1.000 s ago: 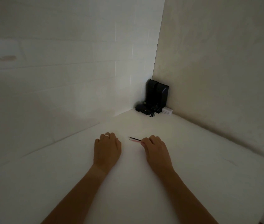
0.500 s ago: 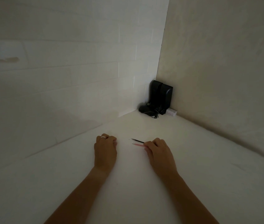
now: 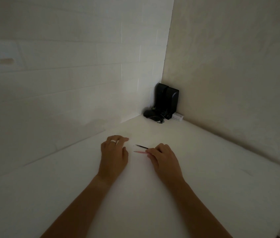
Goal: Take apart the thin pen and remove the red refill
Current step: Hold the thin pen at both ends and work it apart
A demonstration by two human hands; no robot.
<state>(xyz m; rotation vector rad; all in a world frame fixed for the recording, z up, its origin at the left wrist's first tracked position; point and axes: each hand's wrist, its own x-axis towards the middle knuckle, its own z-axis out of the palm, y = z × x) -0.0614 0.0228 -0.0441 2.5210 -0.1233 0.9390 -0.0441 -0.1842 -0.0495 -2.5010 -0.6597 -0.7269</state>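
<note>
- Red refill (image 3: 140,152), thin and pinkish, lies on the white table (image 3: 221,169) just left of the right hand's fingertips; its right end meets or goes under those fingers, can't tell which.
- Black pen piece (image 3: 141,146), thin and dark, sits just behind the refill, angled slightly away from it; the two spread apart at their left tips and close in toward the right hand.
- Right hand (image 3: 164,158): palm down on the table, fingers curled inward toward the right ends of both pieces. Can't tell if it pinches either one or just touches them.
- Left hand (image 3: 114,154): palm down, flat-ish on the table, fingers loosely bent, holding nothing. Pale ring (image 3: 113,141) on one finger. Thumb side faces the pen parts, a small gap of bare table between them.
- Both pieces lie between the two hands, nearer the right one.
- Both forearms bare, coming in from the bottom edge.
- Far corner of the table: black box-like device (image 3: 167,100) upright against the walls, dark tangle of cable or a small dark thing (image 3: 152,115) at its foot on the left, small white box (image 3: 177,116) at its right.
- Left wall (image 3: 67,66) white with brick-pattern lines; right wall plain beige. Light dim.
</note>
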